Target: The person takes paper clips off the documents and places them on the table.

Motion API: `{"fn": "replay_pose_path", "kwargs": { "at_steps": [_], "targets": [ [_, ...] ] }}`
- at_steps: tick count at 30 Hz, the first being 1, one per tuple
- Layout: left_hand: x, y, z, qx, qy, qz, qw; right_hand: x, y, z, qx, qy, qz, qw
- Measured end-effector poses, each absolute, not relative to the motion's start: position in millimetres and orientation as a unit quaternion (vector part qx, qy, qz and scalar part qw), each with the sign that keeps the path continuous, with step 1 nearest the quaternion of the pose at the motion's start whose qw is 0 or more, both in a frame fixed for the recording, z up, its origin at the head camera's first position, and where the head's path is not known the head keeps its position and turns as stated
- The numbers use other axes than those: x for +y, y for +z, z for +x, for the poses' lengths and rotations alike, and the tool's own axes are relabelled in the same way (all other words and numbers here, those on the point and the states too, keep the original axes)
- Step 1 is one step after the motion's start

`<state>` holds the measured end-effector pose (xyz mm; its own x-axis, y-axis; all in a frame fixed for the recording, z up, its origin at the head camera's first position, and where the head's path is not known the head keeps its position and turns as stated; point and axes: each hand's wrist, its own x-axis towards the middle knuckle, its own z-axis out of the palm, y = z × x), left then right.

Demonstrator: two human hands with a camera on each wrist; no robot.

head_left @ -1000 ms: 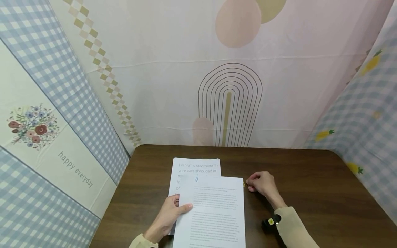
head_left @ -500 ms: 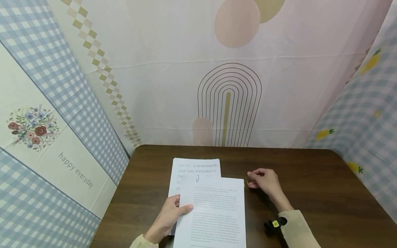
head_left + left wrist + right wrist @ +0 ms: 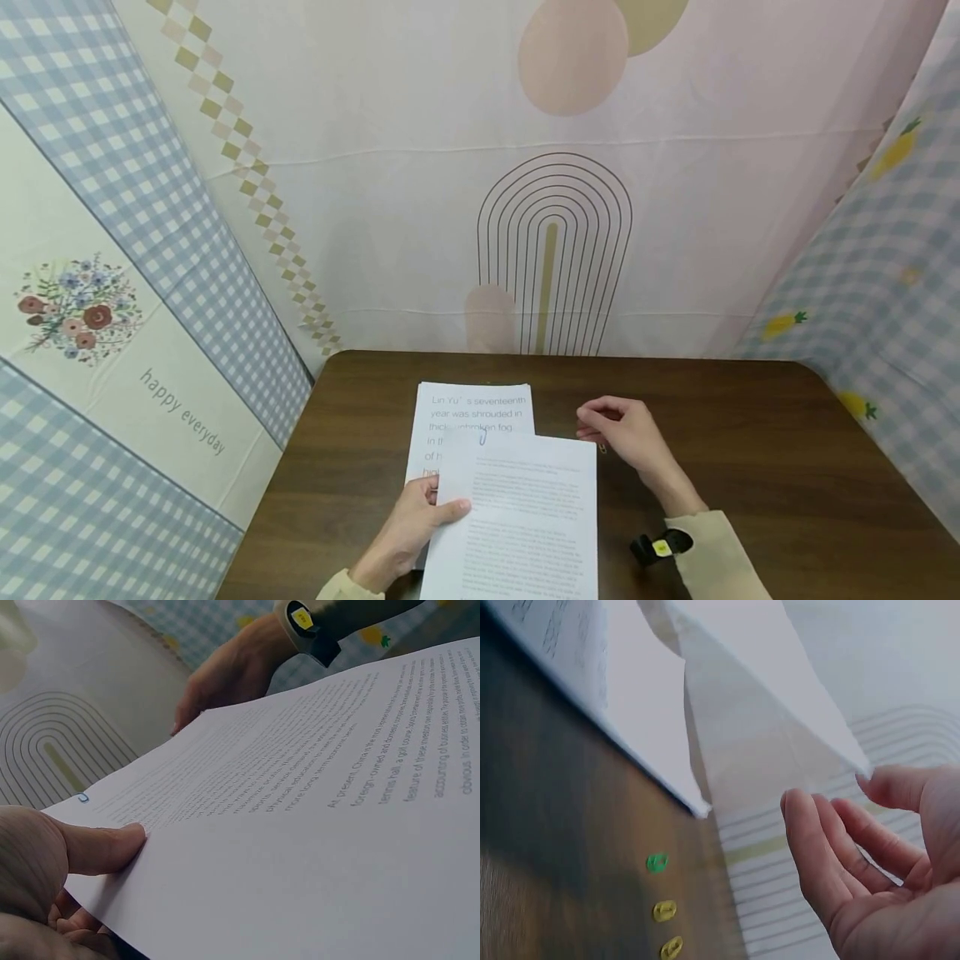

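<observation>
My left hand (image 3: 408, 521) grips the left edge of a printed paper stack (image 3: 525, 517), thumb on top and fingers beneath. A blue paper clip (image 3: 483, 437) sits on that stack's top edge, also visible in the left wrist view. Held tilted, the stack overlaps a second paper stack (image 3: 472, 408) with large print lying on the table. My right hand (image 3: 630, 433) is beside the upper right corner. In the right wrist view its thumb is right at the paper's corner, with fingers apart from the thumb and nothing between them.
On the wooden table (image 3: 787, 475), a green paper clip (image 3: 657, 862), a yellow paper clip (image 3: 664, 910) and another yellow paper clip (image 3: 672, 947) lie near the right hand. A patterned cloth (image 3: 390, 208) hangs behind the table, with checked cloths at both sides.
The right hand has shifted left and slightly up, closer to the papers' corner, leaving a yellow clip visible below its fingers. The held stack has moved slightly down and right.
</observation>
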<state>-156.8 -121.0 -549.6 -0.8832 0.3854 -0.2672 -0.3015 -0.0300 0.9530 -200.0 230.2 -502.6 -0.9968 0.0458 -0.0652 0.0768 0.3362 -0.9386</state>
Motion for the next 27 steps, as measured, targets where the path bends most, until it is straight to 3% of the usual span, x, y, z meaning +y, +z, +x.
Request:
{"fn": "replay_pose_path", "kwargs": {
  "at_steps": [9,27],
  "targets": [
    [-119,-549,-154,0.659,0.712,0.042,0.239,209,-492,-200,0.821,-0.568,-0.048,0.039],
    [-118,-551,-152,0.662,0.706,0.059,0.245,171,-492,-203,0.881,-0.451,-0.141,0.025]
  ]
}}
